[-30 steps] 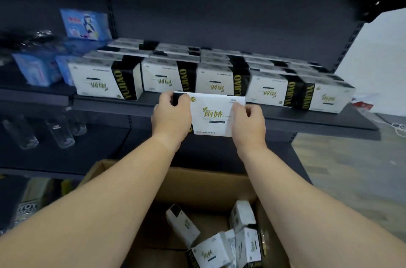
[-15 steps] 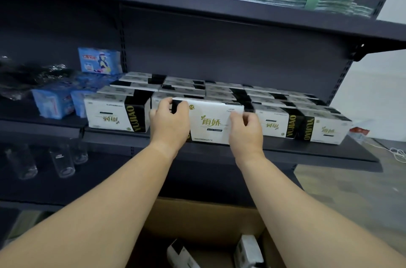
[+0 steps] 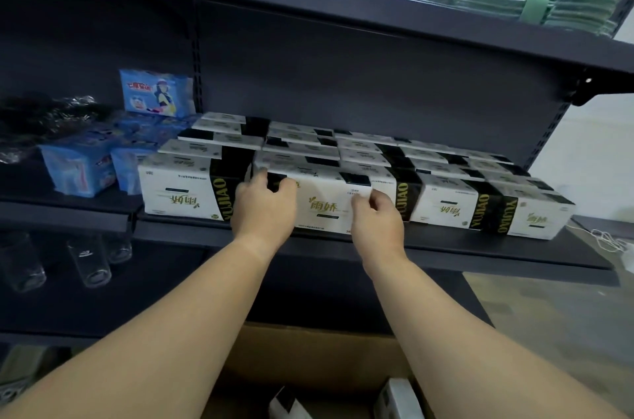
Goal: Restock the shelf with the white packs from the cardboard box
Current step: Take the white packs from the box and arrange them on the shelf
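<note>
A white pack (image 3: 326, 204) with green characters and a black band stands on the front edge of the dark shelf (image 3: 446, 252), in front of the front row of packs. My left hand (image 3: 264, 209) grips its left end, fingers curled over the top. My right hand (image 3: 377, 219) holds its right end with thumb and fingers on the front. Several rows of like white packs (image 3: 446, 202) fill the shelf behind and beside it. The cardboard box (image 3: 308, 346) lies below between my forearms, with white packs (image 3: 398, 399) inside at the bottom edge.
Blue packets (image 3: 79, 168) sit on the shelf to the left. Clear glasses (image 3: 89, 260) stand on the lower left shelf. Green folded cloths (image 3: 507, 3) lie on the shelf above. The floor shows at the right.
The pack rose from below the shelf edge onto the shelf and moved inward against the front row. Both hands kept hold of it. The view tilted upward.
</note>
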Demonstrator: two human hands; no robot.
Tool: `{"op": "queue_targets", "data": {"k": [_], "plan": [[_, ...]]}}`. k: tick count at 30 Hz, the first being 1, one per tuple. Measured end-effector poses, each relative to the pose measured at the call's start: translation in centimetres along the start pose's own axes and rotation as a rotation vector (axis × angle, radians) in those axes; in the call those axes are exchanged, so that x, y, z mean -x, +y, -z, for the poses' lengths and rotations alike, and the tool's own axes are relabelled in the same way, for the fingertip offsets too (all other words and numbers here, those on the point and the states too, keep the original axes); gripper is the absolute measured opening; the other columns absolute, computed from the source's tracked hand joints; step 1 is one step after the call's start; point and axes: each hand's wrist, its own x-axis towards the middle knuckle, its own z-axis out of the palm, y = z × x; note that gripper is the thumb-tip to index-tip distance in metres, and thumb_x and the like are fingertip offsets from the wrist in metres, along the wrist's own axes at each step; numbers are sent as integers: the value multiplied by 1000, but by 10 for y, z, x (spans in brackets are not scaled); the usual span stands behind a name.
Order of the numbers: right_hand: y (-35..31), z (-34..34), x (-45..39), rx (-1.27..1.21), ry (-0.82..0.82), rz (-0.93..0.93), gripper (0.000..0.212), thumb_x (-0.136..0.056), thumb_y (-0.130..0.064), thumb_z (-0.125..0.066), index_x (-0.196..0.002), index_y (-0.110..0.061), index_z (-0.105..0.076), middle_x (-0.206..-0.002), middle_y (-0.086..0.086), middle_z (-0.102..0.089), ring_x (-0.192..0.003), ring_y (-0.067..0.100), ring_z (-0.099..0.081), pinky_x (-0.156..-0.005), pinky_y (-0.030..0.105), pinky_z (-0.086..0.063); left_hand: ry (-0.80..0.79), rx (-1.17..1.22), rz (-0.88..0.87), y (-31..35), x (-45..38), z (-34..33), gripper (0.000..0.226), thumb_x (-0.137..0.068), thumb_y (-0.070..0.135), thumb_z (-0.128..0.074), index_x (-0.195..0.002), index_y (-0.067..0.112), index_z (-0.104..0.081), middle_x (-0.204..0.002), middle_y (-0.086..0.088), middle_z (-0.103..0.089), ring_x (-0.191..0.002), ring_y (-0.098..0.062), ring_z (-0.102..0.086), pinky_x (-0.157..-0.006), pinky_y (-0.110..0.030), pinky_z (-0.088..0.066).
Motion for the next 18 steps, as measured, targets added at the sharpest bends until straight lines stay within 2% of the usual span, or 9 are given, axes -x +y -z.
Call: {"op": "queue_targets", "data": {"k": [3, 6, 9, 11, 14, 18], "plan": [[4, -13, -3, -4, -10, -37, 17, -95, -29, -49, -82, -18, -47, -73, -5, -47, -63, 13, -42, -59, 28, -34, -4, -37, 1, -2, -5, 7, 45, -73, 54, -38, -99, 26, -61, -105, -12, -60, -86, -35, -60, -76, -42, -54], [8, -24, -9, 13, -16, -50, 13, -92, -33, -49, -98, -24, -42, -91, -4, -48, -73, 15, -44, -59, 27, -34, 0, -71, -9, -5, -10, 14, 35, -85, 45, -44, -106, 23, -62, -110, -7, -53, -88, -31, -59, -84, -45, -54], [10, -33, -11, 4, -26, -57, 15, -90, -35, -48, -98, -25, -42, -95, -2, -46, -79, 18, -44, -65, 29, -36, -6, -105, 5, -8, -15, 16, 31, -92, 38, -46, -111, 17, -58, -112, -5, -46, -93, -30, -55, -88, -43, -51], [10, -36, -11, -1, -28, -71, 15, -90, -36, -49, -97, -24, -44, -93, -2, -48, -80, 19, -45, -72, 30, -38, -7, -138, 10, -9, -17, 17, 29, -93, 37, -47, -111, 16, -55, -112, -6, -45, -93, -31, -54, -89, -43, -49], [9, -38, -10, -21, -20, -75, 11, -94, -28, -50, -89, -19, -52, -75, -3, -51, -68, 18, -47, -63, 29, -38, -15, -179, -9, -10, -17, 17, 34, -92, 37, -48, -118, 16, -52, -119, -7, -46, -101, -31, -53, -93, -46, -47], [7, -40, -8, -21, -14, -71, 11, -94, -25, -50, -88, -16, -56, -72, -2, -51, -65, 17, -47, -59, 28, -37, -14, -222, -21, -12, -16, 15, 49, -92, 37, -49, -134, 14, -42, -132, -10, -45, -114, -32, -51, -97, -46, -44]]}}
